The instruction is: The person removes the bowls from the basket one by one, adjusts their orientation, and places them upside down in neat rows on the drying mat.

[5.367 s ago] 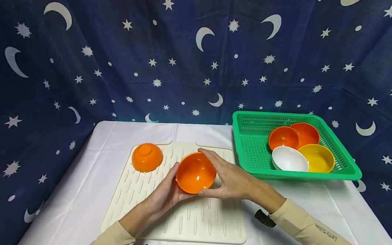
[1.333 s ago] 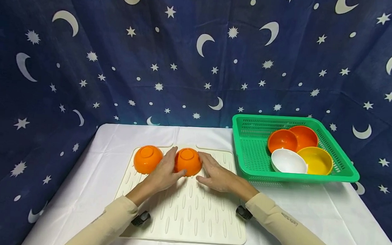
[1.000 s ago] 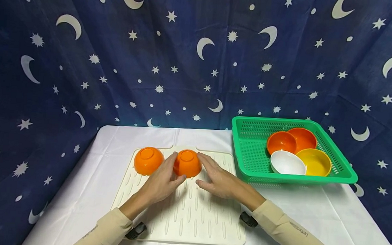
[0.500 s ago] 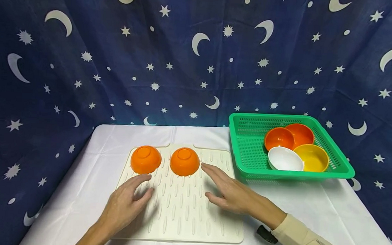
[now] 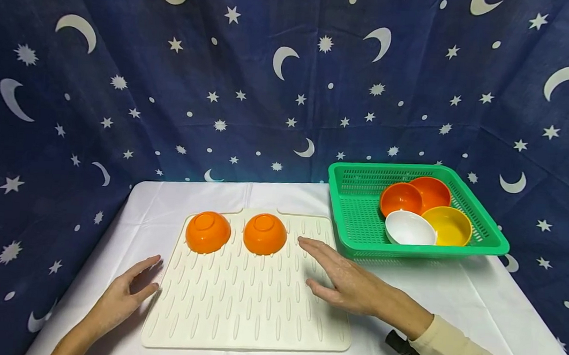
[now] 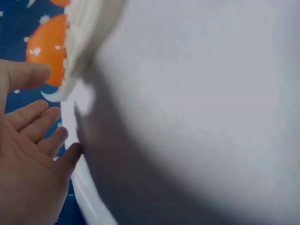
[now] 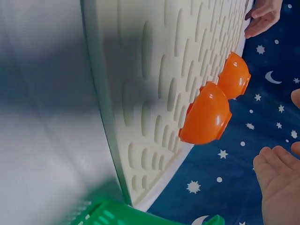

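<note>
Two orange bowls lie upside down along the back of a cream drying mat: a left bowl (image 5: 207, 232) and a right bowl (image 5: 265, 234). The ridged mat (image 5: 248, 325) rests flat on the white cloth. My left hand (image 5: 118, 303) hovers by the mat's left edge, fingers extended and apart, holding nothing. Over the mat's right side is my right hand (image 5: 351, 283), its fingers straight and spread, a short way right of the right bowl. In the right wrist view the right bowl (image 7: 206, 115) appears nearer than the left one.
At the back right stands a green plastic basket (image 5: 358, 248). Inside it are two orange bowls, one in front (image 5: 401, 199) and one behind (image 5: 433, 193), a white bowl (image 5: 409, 228) and a yellow bowl (image 5: 451, 226). A dark star-patterned curtain (image 5: 252, 63) hangs behind the table.
The bowl once held in both hands now sits inverted on the mat beside the other. Both hands have let go; the left drew away left and toward me, the right slightly right.
</note>
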The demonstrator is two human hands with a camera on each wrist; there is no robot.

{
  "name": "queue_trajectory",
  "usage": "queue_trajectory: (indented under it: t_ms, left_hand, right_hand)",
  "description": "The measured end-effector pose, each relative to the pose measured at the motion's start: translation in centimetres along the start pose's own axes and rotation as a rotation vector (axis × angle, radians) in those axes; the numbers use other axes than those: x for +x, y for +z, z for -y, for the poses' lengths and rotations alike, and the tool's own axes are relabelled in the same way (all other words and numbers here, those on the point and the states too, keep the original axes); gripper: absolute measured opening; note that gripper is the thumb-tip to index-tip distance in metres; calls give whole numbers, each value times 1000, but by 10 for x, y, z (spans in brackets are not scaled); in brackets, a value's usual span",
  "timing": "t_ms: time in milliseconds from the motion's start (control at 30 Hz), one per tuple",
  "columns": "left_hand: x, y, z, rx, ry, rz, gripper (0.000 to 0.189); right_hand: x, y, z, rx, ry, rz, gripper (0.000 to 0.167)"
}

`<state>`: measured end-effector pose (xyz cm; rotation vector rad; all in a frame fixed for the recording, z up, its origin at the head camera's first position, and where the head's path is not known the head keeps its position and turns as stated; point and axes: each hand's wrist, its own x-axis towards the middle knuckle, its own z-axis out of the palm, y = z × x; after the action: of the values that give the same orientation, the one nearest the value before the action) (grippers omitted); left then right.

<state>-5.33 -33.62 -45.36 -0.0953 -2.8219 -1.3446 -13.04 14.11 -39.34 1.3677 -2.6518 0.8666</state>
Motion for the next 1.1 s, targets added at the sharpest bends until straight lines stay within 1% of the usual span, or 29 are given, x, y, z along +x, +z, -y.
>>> queue_trajectory:
  t_ms: [67,200,300,400,567,667,833,900,1100]
  left_hand:
    - [0,-1,6,-1,1,4,62]
    - [-1,2,12,4,48,17,58]
    - [-2,5,15,23,84,24,55]
    - [-3,8,17,41,136,23,51]
    - [-3,11,16,86,218,15,45]
    - [-2,12,14,100,216,11,44]
    - [-2,13,15,85,198,17,46]
    - [-1,14,16,71,193,21,46]
    - [-2,16,18,70,180,13,47]
  right_hand:
    - [-1,-3,1,0,-3,3,70]
    - [-4,-10,3,8,6,-11,72]
    - [-7,-17,4,22,47,-18,72]
    - [-11,-25,3,27,92,-29,74]
    - [-20,-38,-1,-5,146,-45,75]
    - [-26,-47,-5,-32,176,-47,75]
    - [-37,-63,-14,-44,220,-61,72]
    - [-40,-69,-19,-36,229,-69,71]
    - [-49,-85,-32,-34,248,-88,71]
